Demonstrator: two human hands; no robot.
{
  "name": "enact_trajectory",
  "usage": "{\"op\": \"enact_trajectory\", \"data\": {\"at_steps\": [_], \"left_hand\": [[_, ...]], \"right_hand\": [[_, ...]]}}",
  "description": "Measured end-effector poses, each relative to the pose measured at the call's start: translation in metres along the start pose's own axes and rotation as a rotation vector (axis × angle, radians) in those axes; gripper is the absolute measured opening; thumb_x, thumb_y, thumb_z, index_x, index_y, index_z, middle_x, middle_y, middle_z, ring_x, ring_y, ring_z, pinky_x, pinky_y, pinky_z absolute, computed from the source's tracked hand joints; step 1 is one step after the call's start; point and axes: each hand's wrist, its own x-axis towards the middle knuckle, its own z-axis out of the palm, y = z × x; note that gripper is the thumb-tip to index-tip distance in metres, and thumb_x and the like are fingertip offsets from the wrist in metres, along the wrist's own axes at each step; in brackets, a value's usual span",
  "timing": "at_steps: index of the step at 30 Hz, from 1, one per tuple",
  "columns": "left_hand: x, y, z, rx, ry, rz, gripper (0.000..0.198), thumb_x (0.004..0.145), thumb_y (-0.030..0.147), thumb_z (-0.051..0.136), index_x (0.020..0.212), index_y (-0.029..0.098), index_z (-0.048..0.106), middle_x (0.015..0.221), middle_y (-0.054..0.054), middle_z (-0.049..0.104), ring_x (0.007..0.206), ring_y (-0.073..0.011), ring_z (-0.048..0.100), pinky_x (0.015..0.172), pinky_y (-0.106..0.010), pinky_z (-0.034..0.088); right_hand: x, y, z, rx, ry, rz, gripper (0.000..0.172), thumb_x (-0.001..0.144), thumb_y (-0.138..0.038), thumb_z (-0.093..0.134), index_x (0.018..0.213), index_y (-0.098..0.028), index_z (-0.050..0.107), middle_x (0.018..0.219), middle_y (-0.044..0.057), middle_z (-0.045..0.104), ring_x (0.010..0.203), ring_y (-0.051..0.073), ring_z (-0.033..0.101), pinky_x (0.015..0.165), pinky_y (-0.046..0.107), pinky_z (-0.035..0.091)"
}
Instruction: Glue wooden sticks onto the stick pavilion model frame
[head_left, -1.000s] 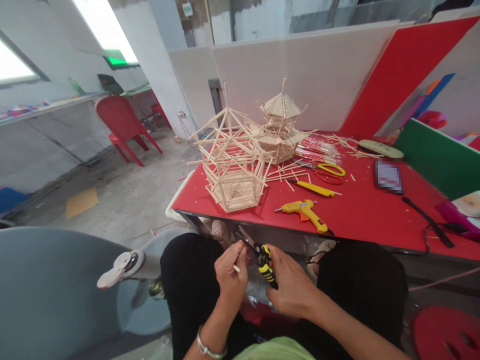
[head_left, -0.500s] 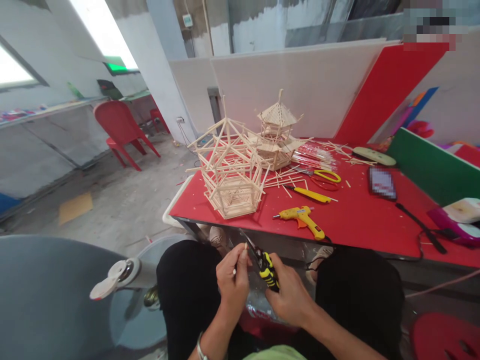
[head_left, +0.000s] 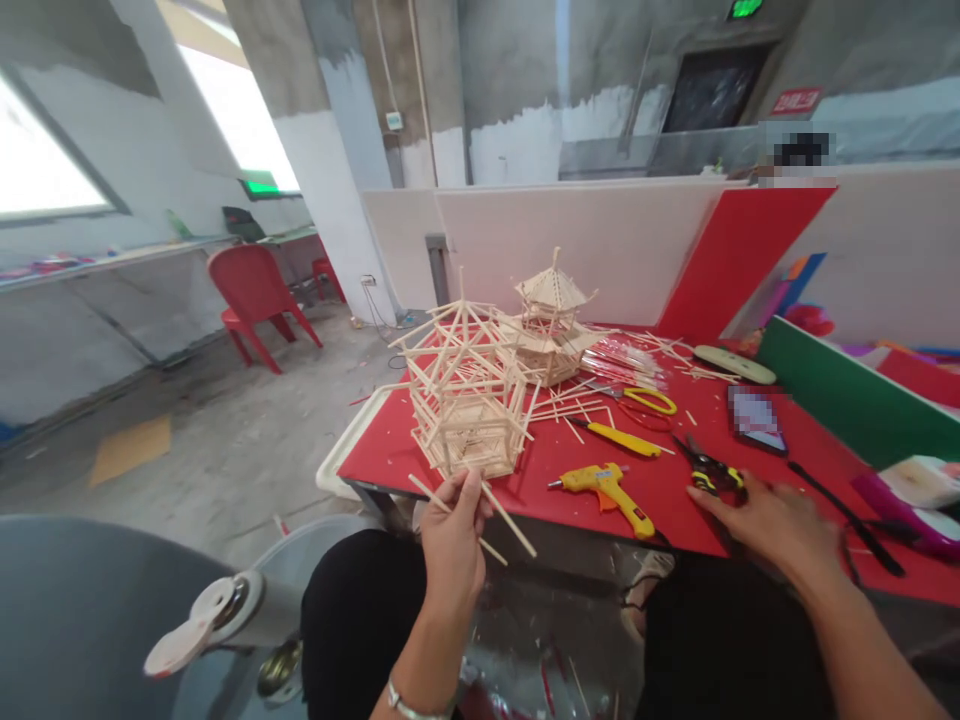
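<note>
My left hand [head_left: 452,535] is raised in front of the table's near edge and pinches two thin wooden sticks [head_left: 501,514] that cross each other. It is just below the open stick-frame tower [head_left: 465,400] on the red table [head_left: 697,480]. My right hand [head_left: 772,517] rests on the table with its fingers stretched out, fingertips beside the black and yellow cutters [head_left: 712,473], which lie on the table. A finished stick pagoda [head_left: 551,318] stands behind the frame.
On the table lie a yellow glue gun [head_left: 609,488], a yellow knife [head_left: 616,436], yellow-handled scissors [head_left: 643,398], loose sticks, a phone [head_left: 756,420] and a black cable [head_left: 840,505]. A green board [head_left: 847,395] stands at right. A fan [head_left: 202,625] is by my left knee. A red chair [head_left: 255,290] stands far left.
My right hand has gone from my lap to the table and let go of the cutters there. My left hand has risen toward the stick frame, now holding longer sticks. The view has tilted up.
</note>
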Motion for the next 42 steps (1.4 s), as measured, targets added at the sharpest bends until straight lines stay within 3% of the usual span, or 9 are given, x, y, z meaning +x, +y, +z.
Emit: {"op": "enact_trajectory", "data": {"at_steps": [2, 4, 5, 8, 10, 15, 19, 35, 42], "left_hand": [[0.008, 0.005, 0.007, -0.059, 0.057, 0.014, 0.033, 0.057, 0.033, 0.086, 0.076, 0.013, 0.069, 0.053, 0.004, 0.057, 0.043, -0.0034, 0.045, 0.038, -0.013, 0.029], [0.014, 0.007, 0.009, -0.099, 0.112, 0.038, 0.034, 0.054, 0.031, 0.088, 0.075, 0.013, 0.068, 0.053, 0.005, 0.057, 0.04, -0.0027, 0.044, 0.038, -0.014, 0.029], [0.017, 0.008, 0.01, -0.115, 0.132, 0.049, 0.033, 0.054, 0.031, 0.088, 0.074, 0.013, 0.068, 0.054, 0.005, 0.057, 0.04, -0.0023, 0.043, 0.038, -0.014, 0.03], [0.024, 0.01, 0.01, -0.149, 0.156, 0.079, 0.031, 0.055, 0.029, 0.087, 0.073, 0.013, 0.068, 0.058, 0.003, 0.062, 0.04, -0.0015, 0.043, 0.038, -0.014, 0.029], [0.027, 0.01, 0.009, -0.159, 0.161, 0.092, 0.029, 0.056, 0.028, 0.087, 0.073, 0.012, 0.068, 0.06, 0.002, 0.064, 0.039, -0.0012, 0.042, 0.037, -0.014, 0.028], [0.032, 0.01, 0.008, -0.17, 0.179, 0.089, 0.028, 0.058, 0.028, 0.085, 0.072, 0.012, 0.067, 0.061, 0.001, 0.065, 0.038, -0.0014, 0.042, 0.037, -0.014, 0.028], [0.034, 0.009, 0.007, -0.157, 0.183, 0.098, 0.028, 0.06, 0.03, 0.084, 0.073, 0.011, 0.067, 0.066, -0.001, 0.069, 0.037, -0.0009, 0.04, 0.036, -0.014, 0.027], [0.041, 0.009, 0.005, -0.156, 0.173, 0.126, 0.027, 0.063, 0.029, 0.083, 0.073, 0.01, 0.067, 0.065, -0.003, 0.068, 0.038, -0.0007, 0.037, 0.036, -0.014, 0.026], [0.042, 0.008, 0.004, -0.142, 0.175, 0.161, 0.024, 0.064, 0.027, 0.083, 0.074, 0.01, 0.069, 0.066, -0.003, 0.069, 0.039, -0.0005, 0.037, 0.037, -0.014, 0.026]], "right_hand": [[-0.008, -0.018, -0.004, -0.071, 0.071, -0.044, 0.076, 0.068, -0.071, 0.059, 0.113, -0.01, 0.067, 0.109, 0.033, 0.059, 0.105, 0.052, 0.054, 0.074, 0.062, 0.038], [-0.03, -0.051, -0.008, 0.063, 0.034, -0.127, 0.061, 0.076, -0.064, 0.055, 0.113, -0.017, 0.068, 0.113, 0.025, 0.061, 0.109, 0.044, 0.055, 0.082, 0.058, 0.041], [-0.045, -0.072, -0.009, 0.243, -0.075, -0.183, 0.049, 0.08, -0.059, 0.053, 0.102, -0.02, 0.072, 0.106, 0.019, 0.066, 0.103, 0.039, 0.059, 0.082, 0.053, 0.044], [-0.094, -0.139, -0.005, 0.77, -0.768, -0.287, 0.034, 0.08, -0.054, 0.059, 0.088, -0.025, 0.076, 0.082, 0.006, 0.071, 0.078, 0.026, 0.064, 0.071, 0.037, 0.049], [-0.118, -0.181, 0.003, 1.038, -0.949, -0.204, 0.036, 0.076, -0.05, 0.067, 0.1, -0.024, 0.074, 0.08, 0.003, 0.071, 0.067, 0.019, 0.059, 0.06, 0.03, 0.046], [-0.13, -0.245, 0.022, 1.56, -0.788, 0.184, 0.047, 0.07, -0.05, 0.075, 0.105, -0.019, 0.071, 0.072, 0.0, 0.064, 0.054, 0.01, 0.047, 0.048, 0.021, 0.033], [-0.12, -0.263, 0.028, 1.665, -0.645, 0.278, 0.042, 0.067, -0.049, 0.077, 0.094, -0.017, 0.074, 0.07, 0.0, 0.063, 0.056, 0.009, 0.047, 0.048, 0.02, 0.034], [-0.107, -0.28, 0.037, 1.669, -0.578, 0.216, 0.035, 0.069, -0.051, 0.075, 0.064, -0.017, 0.067, 0.059, -0.002, 0.059, 0.054, 0.008, 0.043, 0.05, 0.021, 0.032], [-0.107, -0.282, 0.036, 1.685, -0.578, 0.237, 0.036, 0.069, -0.052, 0.075, 0.065, -0.017, 0.068, 0.056, -0.002, 0.057, 0.053, 0.008, 0.042, 0.05, 0.021, 0.031]]}}
